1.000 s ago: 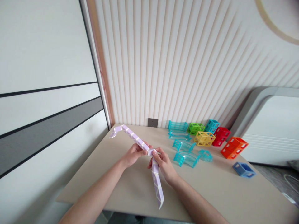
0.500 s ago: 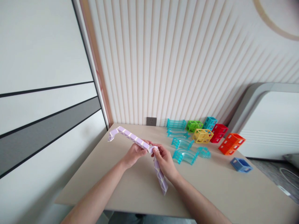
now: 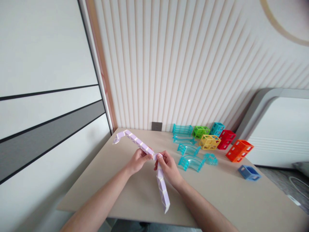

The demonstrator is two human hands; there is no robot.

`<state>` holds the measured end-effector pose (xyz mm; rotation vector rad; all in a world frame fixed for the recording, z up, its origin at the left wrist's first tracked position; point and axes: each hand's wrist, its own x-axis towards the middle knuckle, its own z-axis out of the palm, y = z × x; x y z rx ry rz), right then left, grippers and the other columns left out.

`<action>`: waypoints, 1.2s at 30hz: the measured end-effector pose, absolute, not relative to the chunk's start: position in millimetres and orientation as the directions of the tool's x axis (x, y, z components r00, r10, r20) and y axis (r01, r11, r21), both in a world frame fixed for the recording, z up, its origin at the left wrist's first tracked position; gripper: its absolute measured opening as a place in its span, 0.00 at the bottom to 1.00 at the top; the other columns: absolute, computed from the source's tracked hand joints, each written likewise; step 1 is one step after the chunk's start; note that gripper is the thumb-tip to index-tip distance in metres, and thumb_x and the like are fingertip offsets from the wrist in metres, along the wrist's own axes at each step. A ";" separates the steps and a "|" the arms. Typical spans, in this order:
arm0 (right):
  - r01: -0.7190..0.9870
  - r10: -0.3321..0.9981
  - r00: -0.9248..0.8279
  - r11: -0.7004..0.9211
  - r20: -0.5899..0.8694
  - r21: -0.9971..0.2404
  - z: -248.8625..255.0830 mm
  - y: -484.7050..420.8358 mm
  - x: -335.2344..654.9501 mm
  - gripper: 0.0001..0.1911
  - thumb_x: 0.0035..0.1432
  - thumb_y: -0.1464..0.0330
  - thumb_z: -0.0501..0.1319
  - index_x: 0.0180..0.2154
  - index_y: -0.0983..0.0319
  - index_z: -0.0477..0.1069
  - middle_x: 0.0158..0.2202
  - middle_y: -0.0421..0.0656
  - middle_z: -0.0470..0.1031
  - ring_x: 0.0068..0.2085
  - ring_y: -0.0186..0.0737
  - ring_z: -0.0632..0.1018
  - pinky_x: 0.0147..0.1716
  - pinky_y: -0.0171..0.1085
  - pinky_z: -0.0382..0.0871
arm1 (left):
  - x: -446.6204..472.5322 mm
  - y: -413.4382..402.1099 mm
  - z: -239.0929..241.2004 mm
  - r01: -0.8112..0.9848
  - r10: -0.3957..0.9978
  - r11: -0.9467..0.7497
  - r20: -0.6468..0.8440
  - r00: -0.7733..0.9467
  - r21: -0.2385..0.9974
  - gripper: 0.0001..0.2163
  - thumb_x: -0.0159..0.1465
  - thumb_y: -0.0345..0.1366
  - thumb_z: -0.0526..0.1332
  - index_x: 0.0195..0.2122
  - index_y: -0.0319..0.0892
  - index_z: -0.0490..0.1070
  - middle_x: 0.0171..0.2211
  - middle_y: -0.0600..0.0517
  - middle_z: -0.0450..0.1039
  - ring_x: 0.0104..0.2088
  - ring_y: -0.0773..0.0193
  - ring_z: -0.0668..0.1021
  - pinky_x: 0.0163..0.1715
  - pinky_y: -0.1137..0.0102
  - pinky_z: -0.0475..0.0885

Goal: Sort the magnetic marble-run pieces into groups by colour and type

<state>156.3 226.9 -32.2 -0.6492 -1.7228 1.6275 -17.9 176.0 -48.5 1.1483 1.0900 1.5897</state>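
Both my hands hold a long lilac-and-white twist-snake puzzle (image 3: 135,141) above the beige table (image 3: 231,196). My left hand (image 3: 138,160) is closed round the section that runs up and left to a hooked end. My right hand (image 3: 169,168) is closed on the joint where the puzzle bends. From there the other section (image 3: 162,190) hangs down toward me, ending in a point near the table's front edge.
To the right on the table lie several clear turquoise curved track pieces (image 3: 191,161). Behind them stand open-frame blocks: green (image 3: 201,131), teal (image 3: 217,128), yellow (image 3: 210,141), red (image 3: 227,138), orange (image 3: 240,150), and a blue one (image 3: 249,172) apart. A wall socket (image 3: 156,126) sits in the ribbed wall.
The lower section of the puzzle has been twisted by my right hand: half a second ago it was foreshortened and turned, and now it hangs long and straight again. My left hand has held still.
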 end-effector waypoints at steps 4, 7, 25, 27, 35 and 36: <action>-0.096 0.771 -0.621 0.100 0.138 -0.990 -35.6 228.7 153.9 0.25 0.60 0.43 0.59 0.32 0.58 0.64 0.20 0.36 0.71 0.20 0.35 0.69 0.20 0.34 0.59 | -15.3 176.5 -47.8 -0.117 0.945 -0.269 0.239 -0.224 0.956 0.18 0.53 0.45 0.75 0.36 0.39 0.75 0.29 0.53 0.73 0.31 0.63 0.73 0.34 0.69 0.67; -0.093 0.816 -0.566 0.079 0.118 -0.992 -42.9 232.9 151.1 0.27 0.56 0.41 0.60 0.28 0.57 0.62 0.18 0.35 0.66 0.21 0.36 0.68 0.21 0.35 0.60 | -11.6 175.4 -42.9 -0.080 0.926 -0.313 0.285 -0.249 0.946 0.16 0.53 0.43 0.75 0.37 0.42 0.74 0.32 0.53 0.73 0.35 0.61 0.75 0.38 0.68 0.69; -0.195 0.606 -0.785 -0.439 -0.129 -0.877 -23.1 222.6 158.6 0.26 0.56 0.54 0.68 0.49 0.64 0.70 0.27 0.39 0.76 0.20 0.32 0.74 0.22 0.32 0.66 | -16.1 173.7 -37.8 -0.022 0.876 -0.355 0.324 -0.357 0.935 0.17 0.58 0.46 0.71 0.41 0.43 0.69 0.52 0.43 0.77 0.54 0.51 0.77 0.54 0.57 0.70; -0.174 0.613 -0.776 -0.432 -0.147 -0.885 -25.8 225.3 159.1 0.26 0.57 0.54 0.67 0.49 0.66 0.71 0.25 0.38 0.75 0.18 0.32 0.73 0.19 0.31 0.64 | -19.2 173.5 -38.5 -0.002 0.896 -0.327 0.310 -0.319 0.945 0.16 0.60 0.46 0.70 0.42 0.43 0.69 0.53 0.43 0.76 0.55 0.52 0.76 0.55 0.58 0.69; -0.093 0.555 -0.806 -0.463 -0.206 -0.881 -29.6 231.8 162.7 0.27 0.61 0.54 0.61 0.51 0.69 0.71 0.22 0.36 0.73 0.13 0.30 0.69 0.13 0.31 0.53 | -32.9 172.7 -45.3 0.102 0.913 -0.318 0.333 -0.235 0.943 0.14 0.63 0.44 0.68 0.44 0.43 0.71 0.53 0.44 0.76 0.56 0.53 0.76 0.56 0.59 0.69; -0.094 0.547 -0.810 -0.474 -0.209 -0.875 -29.8 231.5 162.4 0.27 0.60 0.53 0.61 0.51 0.69 0.71 0.21 0.36 0.73 0.13 0.29 0.68 0.13 0.31 0.53 | -33.3 172.5 -45.7 0.120 0.908 -0.326 0.346 -0.236 0.938 0.14 0.63 0.44 0.68 0.45 0.43 0.71 0.53 0.44 0.77 0.56 0.53 0.76 0.56 0.59 0.69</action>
